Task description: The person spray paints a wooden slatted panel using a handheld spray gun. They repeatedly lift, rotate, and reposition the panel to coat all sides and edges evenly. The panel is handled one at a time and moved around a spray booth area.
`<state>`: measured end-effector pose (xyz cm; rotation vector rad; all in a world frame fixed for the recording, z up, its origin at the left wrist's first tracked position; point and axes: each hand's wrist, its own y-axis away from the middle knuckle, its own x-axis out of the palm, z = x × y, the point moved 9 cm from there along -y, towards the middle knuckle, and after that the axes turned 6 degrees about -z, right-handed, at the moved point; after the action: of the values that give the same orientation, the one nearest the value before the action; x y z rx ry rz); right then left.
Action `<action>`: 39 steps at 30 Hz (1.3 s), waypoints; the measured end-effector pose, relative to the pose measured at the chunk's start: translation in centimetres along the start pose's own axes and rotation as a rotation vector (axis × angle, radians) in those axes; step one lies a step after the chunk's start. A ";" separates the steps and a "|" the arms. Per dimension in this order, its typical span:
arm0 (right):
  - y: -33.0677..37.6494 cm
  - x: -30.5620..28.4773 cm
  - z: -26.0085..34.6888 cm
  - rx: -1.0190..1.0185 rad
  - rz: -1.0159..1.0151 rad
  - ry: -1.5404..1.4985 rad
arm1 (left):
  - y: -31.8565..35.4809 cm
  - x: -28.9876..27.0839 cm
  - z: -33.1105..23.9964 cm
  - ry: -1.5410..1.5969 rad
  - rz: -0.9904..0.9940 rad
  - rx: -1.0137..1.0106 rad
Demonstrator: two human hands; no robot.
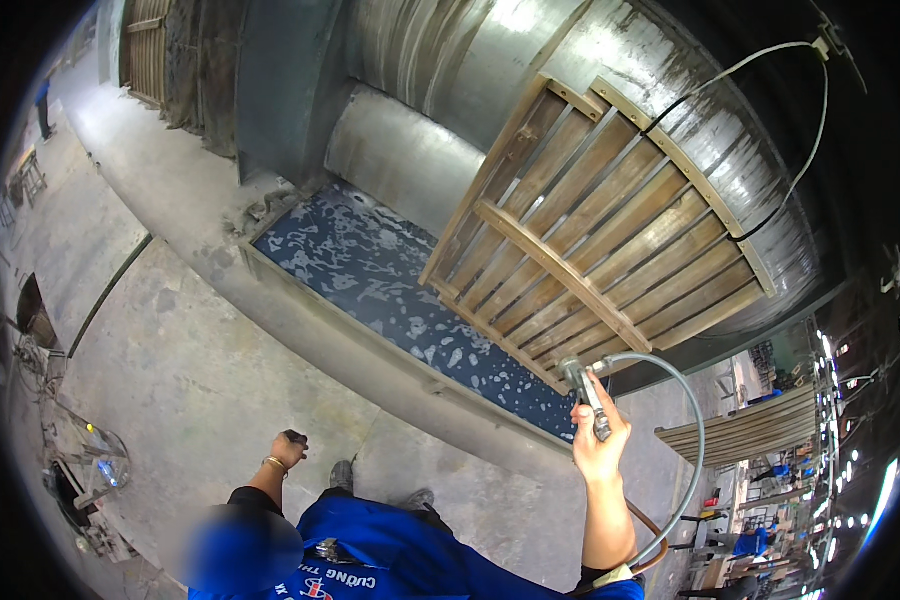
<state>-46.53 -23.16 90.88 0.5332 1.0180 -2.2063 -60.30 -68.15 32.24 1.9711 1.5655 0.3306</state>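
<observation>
My right hand [600, 440] is wrapped round a metal spray gun [586, 398], raised close to the lower edge of a slatted wooden panel [570, 250]. A grey hose [692, 425] runs from the gun in a loop down past my right forearm. The panel hangs tilted from a cord [808, 165] over a trough of dark, foamy water. My left hand [290, 447] is held low over the concrete floor, away from the panel. Its fingers are curled, and whatever may be in them is too small to make out.
Behind the panel stands a wet, curved metal wall [440, 60]. A raised rim [370, 375] edges the water trough [370, 260] in front of me. Another slatted wooden panel [745, 430] is at the right. Small stands and clutter [80, 480] lie at far left.
</observation>
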 end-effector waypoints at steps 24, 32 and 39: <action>4.7 -3.9 -5.8 0.187 0.145 0.066 | 3.8 2.4 5.4 -0.363 0.127 -0.144; 5.0 -8.0 -5.6 -0.002 0.026 0.068 | 5.0 5.9 2.0 -0.286 0.040 -0.159; 7.5 -10.4 -9.0 0.219 0.057 -0.087 | 4.5 7.7 2.8 -1.125 0.383 0.281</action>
<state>-33.12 -15.81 87.55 0.5502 0.7116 -2.2821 -53.03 -62.25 31.36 2.0370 0.5201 -0.7820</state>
